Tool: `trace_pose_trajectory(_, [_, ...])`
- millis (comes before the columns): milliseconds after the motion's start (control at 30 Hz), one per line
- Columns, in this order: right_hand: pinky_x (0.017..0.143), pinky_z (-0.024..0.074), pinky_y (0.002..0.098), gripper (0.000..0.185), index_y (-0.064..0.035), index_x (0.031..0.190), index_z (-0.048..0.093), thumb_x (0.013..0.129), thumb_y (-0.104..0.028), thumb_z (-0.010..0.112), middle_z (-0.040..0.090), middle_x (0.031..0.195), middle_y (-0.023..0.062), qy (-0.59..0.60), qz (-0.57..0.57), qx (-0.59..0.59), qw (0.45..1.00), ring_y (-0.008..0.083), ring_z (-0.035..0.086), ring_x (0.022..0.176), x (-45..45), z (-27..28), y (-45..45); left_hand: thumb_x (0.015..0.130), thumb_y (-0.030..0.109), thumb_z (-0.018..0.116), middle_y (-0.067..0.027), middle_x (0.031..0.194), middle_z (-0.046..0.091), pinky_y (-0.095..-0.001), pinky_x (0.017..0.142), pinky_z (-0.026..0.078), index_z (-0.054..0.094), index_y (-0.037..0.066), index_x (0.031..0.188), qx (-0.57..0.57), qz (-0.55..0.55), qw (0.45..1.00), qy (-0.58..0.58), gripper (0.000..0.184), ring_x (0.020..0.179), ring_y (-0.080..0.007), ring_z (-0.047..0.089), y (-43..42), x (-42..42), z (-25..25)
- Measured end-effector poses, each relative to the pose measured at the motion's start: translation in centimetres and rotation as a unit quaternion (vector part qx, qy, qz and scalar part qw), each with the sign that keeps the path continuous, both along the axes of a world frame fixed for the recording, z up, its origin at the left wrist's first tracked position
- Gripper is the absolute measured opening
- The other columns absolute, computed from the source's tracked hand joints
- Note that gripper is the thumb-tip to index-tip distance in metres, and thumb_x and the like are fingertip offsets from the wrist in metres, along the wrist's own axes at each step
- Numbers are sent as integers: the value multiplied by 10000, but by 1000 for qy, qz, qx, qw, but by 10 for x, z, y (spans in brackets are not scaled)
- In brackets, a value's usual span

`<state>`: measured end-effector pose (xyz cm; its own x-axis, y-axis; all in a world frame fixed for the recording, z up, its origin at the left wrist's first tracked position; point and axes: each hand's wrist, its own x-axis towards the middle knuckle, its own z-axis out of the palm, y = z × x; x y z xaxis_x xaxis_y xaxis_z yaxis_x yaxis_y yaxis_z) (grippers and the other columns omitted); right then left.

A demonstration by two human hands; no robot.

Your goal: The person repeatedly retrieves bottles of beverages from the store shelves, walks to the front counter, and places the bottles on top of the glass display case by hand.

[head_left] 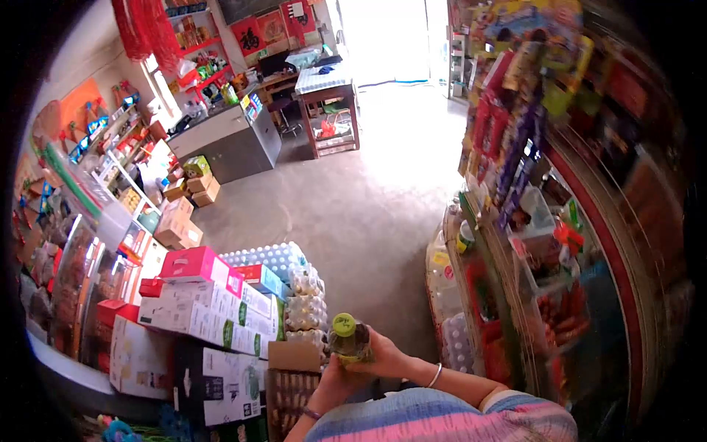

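Observation:
A bottle (349, 340) with a yellow-green cap and dark contents is held upright in front of my body, seen from above. My left hand (337, 383) wraps its lower left side. From the right, my right hand (387, 355) closes round the same bottle, and a pale bangle circles that wrist. My fingers partly cover the bottle's lower part, and its label is too small to read. Just left of my hands stands an open brown carton (293, 356) with rows of small items inside.
Stacked white boxes (210, 313) and shrink-wrapped bottle packs (305, 313) rise on the left. Shelves with hanging snack packets (508, 125) line the right. Grey floor (353, 221) leads to a counter (228, 144), a small table (324, 82) and a bright doorway.

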<state>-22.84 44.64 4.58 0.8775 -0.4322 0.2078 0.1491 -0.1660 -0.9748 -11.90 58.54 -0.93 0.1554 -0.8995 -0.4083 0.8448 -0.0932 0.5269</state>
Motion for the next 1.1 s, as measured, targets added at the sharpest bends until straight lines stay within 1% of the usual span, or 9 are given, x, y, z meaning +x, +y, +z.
trace_pose_trajectory(100, [949,413,365,688,-32,1274,408,732,-240,778,537,1175,138,3,30,77,997,246,511,1114,39,-15,-41,903,541,448,-52,1320,479,-385,983,413,418,116,1327,-37,25,998,41,602,1177,-209,481,-54,41,-29])
trace_pose_trajectory(233, [927,424,379,630,-36,1220,463,703,-201,783,537,1156,163,62,41,-69,995,319,506,1109,105,-38,-108,923,529,422,-58,1293,497,-381,968,428,428,112,1316,-53,36,998,-3,573,1151,-205,503,-115,103,-60])
trace_pose_trajectory(300, [922,426,386,630,-47,1226,463,703,-200,779,535,1165,170,86,43,-76,992,329,509,1102,145,-50,-147,926,418,494,-65,1283,505,-367,949,440,424,105,1316,-77,23,993,-90,505,1132,-198,518,-149,140,-67])
trace_pose_trajectory(433, [945,420,385,639,-62,1239,460,701,-209,773,527,1200,165,131,52,-92,986,336,506,1125,233,-30,-221,790,21,673,-74,1226,533,-336,899,464,381,89,1315,-59,25,993,98,604,1075,-167,541,-226,232,-47])
trace_pose_trajectory(533, [959,415,382,648,-61,1247,455,708,-241,767,524,1215,163,151,47,-124,980,331,500,1149,295,-11,-276,881,261,597,-73,1207,543,-341,880,477,401,131,1303,-69,13,853,-516,483,1059,-195,554,-277,292,-48])
trace_pose_trajectory(667, [961,415,388,660,-53,1263,440,723,-273,750,519,1234,168,158,17,-134,978,324,500,1162,364,-15,-343,883,368,470,-91,1254,504,-344,910,454,379,94,1313,-18,-60,954,-293,518,1107,-218,524,-353,372,18])
trace_pose_trajectory(700, [960,416,389,656,-49,1262,439,726,-270,746,520,1233,170,154,13,-121,981,325,503,1159,376,-17,-359,824,209,595,-93,1289,469,-348,963,417,334,79,1338,-5,-77,969,-233,591,1161,-214,484,-375,389,24])
trace_pose_trajectory(933, [949,420,393,620,-34,1247,446,737,-250,727,528,1214,187,103,33,-80,991,334,519,1140,452,-50,-492,751,38,725,-83,1306,449,-355,1003,392,293,102,1374,-100,-89,969,-207,761,1211,-203,449,-503,466,-4])
trace_pose_trajectory(1100, [930,425,382,583,-42,1233,453,748,-234,713,537,1177,176,64,38,-41,996,325,527,1107,520,-18,-613,925,363,474,-111,1241,513,-369,899,486,424,96,1301,-39,3,994,-100,463,1115,-243,528,-623,530,-19])
